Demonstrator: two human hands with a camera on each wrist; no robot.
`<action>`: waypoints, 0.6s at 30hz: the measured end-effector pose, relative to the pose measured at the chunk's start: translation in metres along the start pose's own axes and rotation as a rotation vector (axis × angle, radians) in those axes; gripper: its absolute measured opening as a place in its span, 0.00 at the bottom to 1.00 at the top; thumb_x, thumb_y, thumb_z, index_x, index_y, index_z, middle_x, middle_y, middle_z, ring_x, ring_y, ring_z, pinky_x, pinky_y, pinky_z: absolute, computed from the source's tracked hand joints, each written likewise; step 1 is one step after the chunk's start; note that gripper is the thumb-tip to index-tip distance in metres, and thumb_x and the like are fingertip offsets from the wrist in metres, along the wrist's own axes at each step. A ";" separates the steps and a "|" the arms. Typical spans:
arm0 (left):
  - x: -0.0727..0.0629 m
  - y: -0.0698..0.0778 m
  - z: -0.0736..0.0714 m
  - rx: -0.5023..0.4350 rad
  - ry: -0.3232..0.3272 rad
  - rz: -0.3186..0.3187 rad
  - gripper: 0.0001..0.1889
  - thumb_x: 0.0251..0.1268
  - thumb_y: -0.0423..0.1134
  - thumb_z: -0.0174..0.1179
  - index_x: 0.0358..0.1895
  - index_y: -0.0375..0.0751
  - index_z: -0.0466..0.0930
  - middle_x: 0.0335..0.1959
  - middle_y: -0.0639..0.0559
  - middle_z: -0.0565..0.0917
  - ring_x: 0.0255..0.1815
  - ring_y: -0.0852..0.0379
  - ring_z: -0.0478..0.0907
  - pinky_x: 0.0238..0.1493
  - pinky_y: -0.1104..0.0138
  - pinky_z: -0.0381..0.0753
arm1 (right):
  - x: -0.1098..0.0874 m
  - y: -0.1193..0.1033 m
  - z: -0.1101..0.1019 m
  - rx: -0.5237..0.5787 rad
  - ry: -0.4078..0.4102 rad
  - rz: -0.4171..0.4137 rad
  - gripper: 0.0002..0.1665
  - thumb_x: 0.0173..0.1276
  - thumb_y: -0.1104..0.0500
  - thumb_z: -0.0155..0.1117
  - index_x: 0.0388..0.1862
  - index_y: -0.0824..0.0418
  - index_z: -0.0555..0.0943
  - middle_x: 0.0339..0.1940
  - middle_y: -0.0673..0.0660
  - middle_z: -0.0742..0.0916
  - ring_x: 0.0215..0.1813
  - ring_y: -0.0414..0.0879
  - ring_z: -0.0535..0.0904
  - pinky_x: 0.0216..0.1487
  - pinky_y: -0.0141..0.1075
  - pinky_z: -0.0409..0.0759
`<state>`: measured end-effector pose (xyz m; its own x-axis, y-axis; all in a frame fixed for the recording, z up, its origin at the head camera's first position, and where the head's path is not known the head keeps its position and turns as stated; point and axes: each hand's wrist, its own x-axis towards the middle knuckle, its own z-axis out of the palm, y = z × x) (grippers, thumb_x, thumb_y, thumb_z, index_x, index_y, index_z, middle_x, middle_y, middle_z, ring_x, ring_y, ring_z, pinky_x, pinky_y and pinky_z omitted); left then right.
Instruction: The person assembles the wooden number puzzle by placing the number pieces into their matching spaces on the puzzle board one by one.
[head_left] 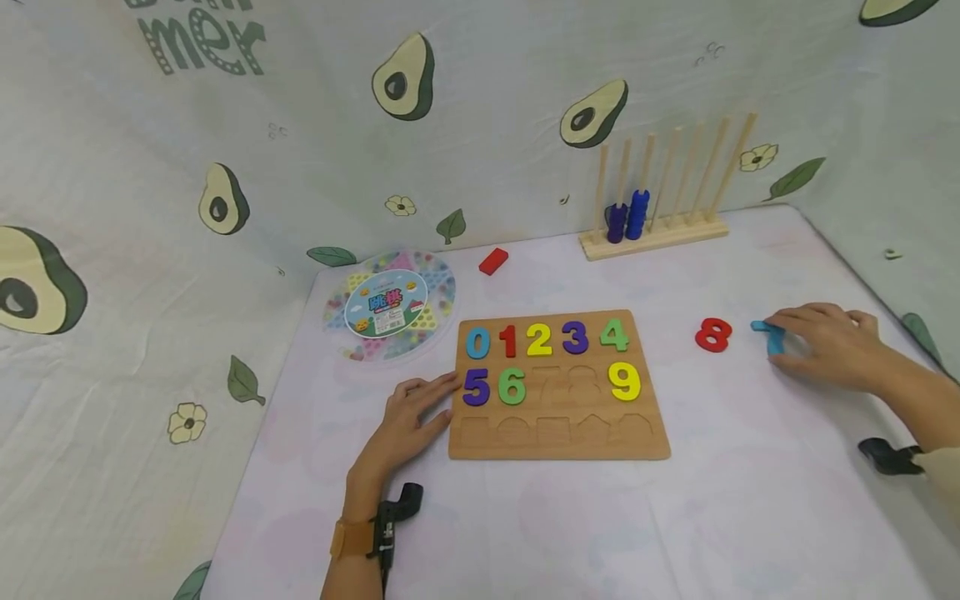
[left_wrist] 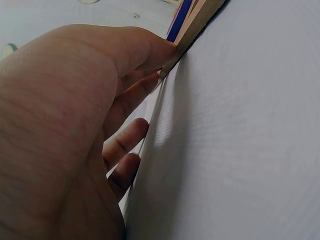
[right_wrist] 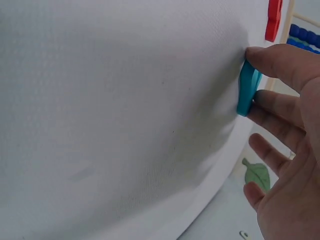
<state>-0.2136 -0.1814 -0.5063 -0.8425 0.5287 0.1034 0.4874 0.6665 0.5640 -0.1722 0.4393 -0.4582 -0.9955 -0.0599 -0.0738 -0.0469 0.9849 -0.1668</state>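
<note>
My right hand (head_left: 834, 346) is at the right of the table, thumb and fingers pinching a blue number seven (head_left: 775, 340). In the right wrist view the blue seven (right_wrist: 246, 90) sits between thumb and fingertips, close to the tabletop. A red number eight (head_left: 713, 335) lies just left of it. My left hand (head_left: 408, 422) touches the left edge of a wooden number board (head_left: 558, 438) with its thumb and fingertips, fingers fairly straight. The board holds coloured numbers zero to six and a yellow nine (head_left: 624, 381); the seven and eight recesses are bare.
Behind the board lie a round game box (head_left: 386, 304) with a colourful label and a red block (head_left: 493, 261). A wooden peg stand (head_left: 660, 237) with purple and blue beads stands at the back right. An avocado-print cloth (head_left: 495, 167) hangs behind the table.
</note>
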 end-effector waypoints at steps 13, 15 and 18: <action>0.001 0.000 0.002 0.003 -0.020 0.000 0.26 0.75 0.49 0.57 0.74 0.61 0.69 0.75 0.66 0.65 0.67 0.50 0.59 0.61 0.46 0.57 | -0.001 -0.013 0.003 0.026 0.134 -0.044 0.40 0.52 0.47 0.80 0.56 0.71 0.78 0.56 0.76 0.76 0.61 0.72 0.60 0.56 0.71 0.49; 0.001 0.000 0.001 0.007 -0.019 0.000 0.26 0.75 0.48 0.57 0.74 0.61 0.69 0.75 0.66 0.65 0.68 0.50 0.58 0.62 0.46 0.57 | 0.000 -0.017 0.001 0.026 0.146 -0.055 0.40 0.52 0.47 0.80 0.56 0.71 0.78 0.56 0.75 0.77 0.61 0.72 0.60 0.56 0.71 0.50; 0.001 0.000 0.000 0.009 -0.025 -0.011 0.26 0.75 0.49 0.56 0.74 0.62 0.68 0.75 0.67 0.64 0.68 0.50 0.58 0.62 0.46 0.57 | 0.001 -0.024 -0.001 0.024 0.144 -0.060 0.40 0.52 0.47 0.81 0.56 0.71 0.79 0.56 0.76 0.76 0.62 0.72 0.60 0.57 0.71 0.49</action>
<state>-0.2146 -0.1804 -0.5061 -0.8418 0.5343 0.0769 0.4805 0.6767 0.5579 -0.1724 0.4156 -0.4532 -0.9926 -0.0925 0.0786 -0.1060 0.9759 -0.1906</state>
